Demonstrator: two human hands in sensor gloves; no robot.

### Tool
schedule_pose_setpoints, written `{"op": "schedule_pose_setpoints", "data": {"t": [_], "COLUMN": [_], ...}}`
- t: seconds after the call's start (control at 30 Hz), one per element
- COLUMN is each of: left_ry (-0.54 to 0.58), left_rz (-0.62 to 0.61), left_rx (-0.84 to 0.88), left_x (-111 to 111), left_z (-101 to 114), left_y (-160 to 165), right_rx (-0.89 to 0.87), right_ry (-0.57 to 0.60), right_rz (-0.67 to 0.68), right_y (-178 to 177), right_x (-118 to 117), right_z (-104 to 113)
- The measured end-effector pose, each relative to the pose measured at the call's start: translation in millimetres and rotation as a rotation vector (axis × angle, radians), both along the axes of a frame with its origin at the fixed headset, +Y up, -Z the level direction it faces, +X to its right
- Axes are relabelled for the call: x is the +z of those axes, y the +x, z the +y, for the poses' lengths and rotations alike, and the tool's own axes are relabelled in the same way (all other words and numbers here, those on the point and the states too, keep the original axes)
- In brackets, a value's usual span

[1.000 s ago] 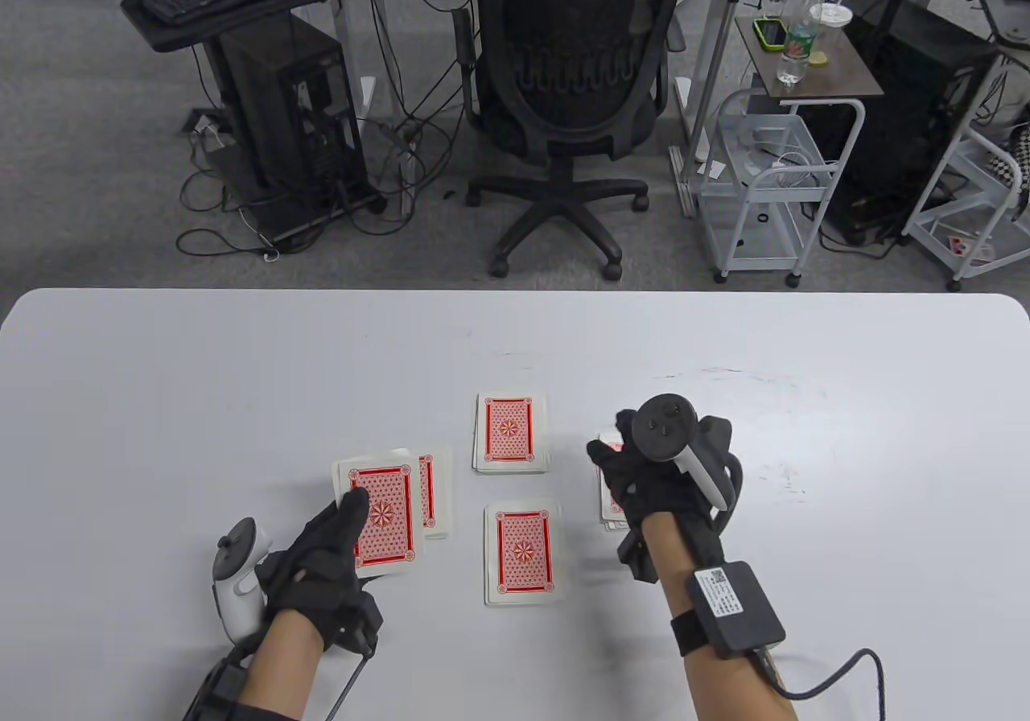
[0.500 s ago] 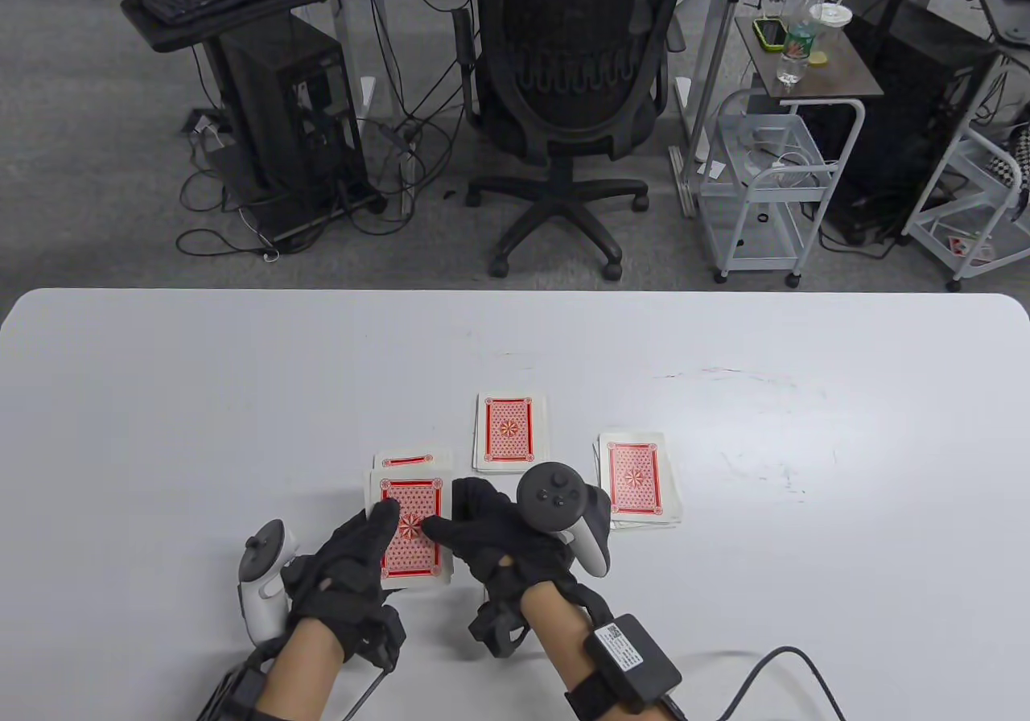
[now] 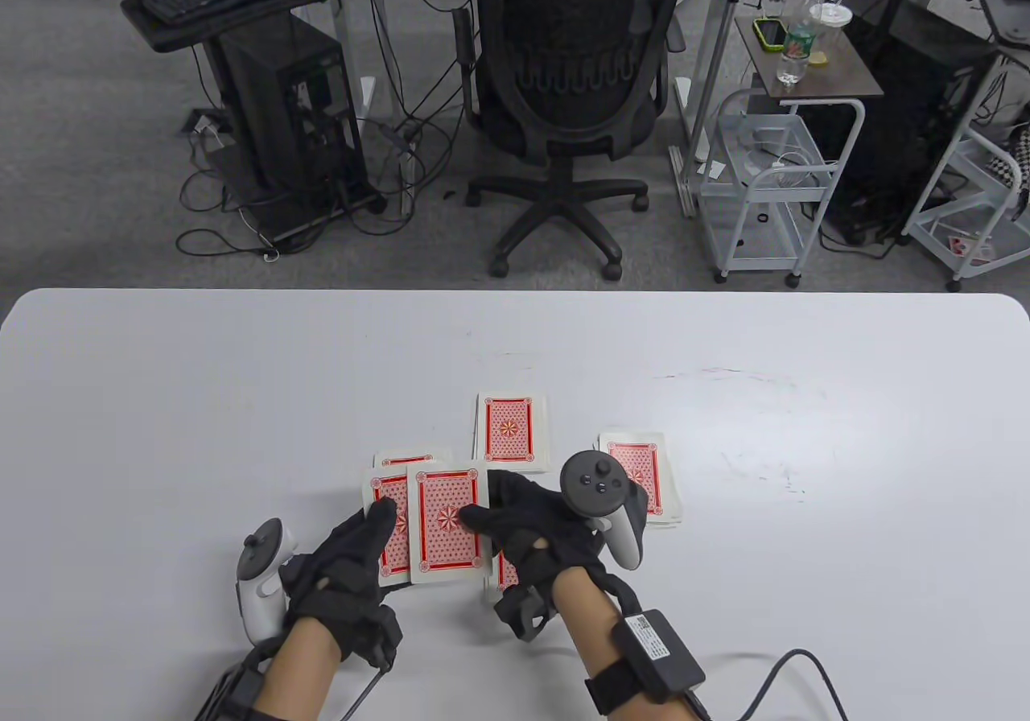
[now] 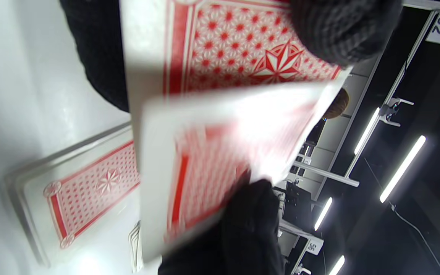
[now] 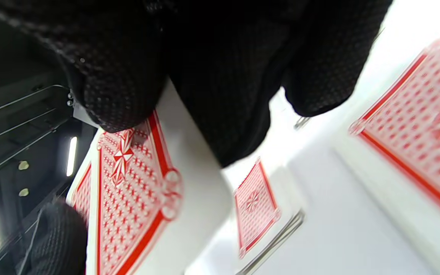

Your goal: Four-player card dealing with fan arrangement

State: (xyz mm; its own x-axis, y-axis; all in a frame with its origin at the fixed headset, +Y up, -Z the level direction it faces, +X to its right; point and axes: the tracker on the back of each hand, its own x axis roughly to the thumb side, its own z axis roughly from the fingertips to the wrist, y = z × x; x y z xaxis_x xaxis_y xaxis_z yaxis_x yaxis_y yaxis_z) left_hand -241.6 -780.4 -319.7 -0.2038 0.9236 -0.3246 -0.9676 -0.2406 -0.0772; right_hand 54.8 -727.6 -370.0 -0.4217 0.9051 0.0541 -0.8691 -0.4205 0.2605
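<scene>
Red-backed cards (image 3: 447, 529), white-bordered, left hand (image 3: 346, 560) gripping deck (image 3: 386, 532), right hand (image 3: 539, 532) pinching top card.

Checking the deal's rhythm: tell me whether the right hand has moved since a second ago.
Yes. The right hand has moved left and toward the person, off the right-hand pile, to the card over the left hand.

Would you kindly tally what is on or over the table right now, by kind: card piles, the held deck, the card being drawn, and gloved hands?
Card piles lying on the table: 4
Held deck: 1
Card being drawn: 1
Gloved hands, left hand and right hand: 2
Total: 8
</scene>
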Motion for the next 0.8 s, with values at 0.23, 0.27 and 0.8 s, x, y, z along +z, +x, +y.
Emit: {"op": "schedule_pose_setpoints", "data": {"t": [0.23,0.27,0.8], "left_ry": [-0.016,-0.017,-0.009], "left_rz": [0.050,0.050,0.042], "left_rx": [-0.014,-0.015,-0.024], "left_x": [-3.2,-3.1,-3.6], "left_z": [-3.0,-3.0,-3.9], "left_y": [-17.8,-18.0,-16.5], "right_rx": [0.340,0.412,1.014], "right_ry": [-0.040,-0.055,0.021], "right_rz": [-0.005,-0.001,-0.035], "right_y": [21.5,21.0,-4.8], "right_x": [-3.5,-3.7,1.7], "right_z": [-8.4,-10.7,-15.8]}}
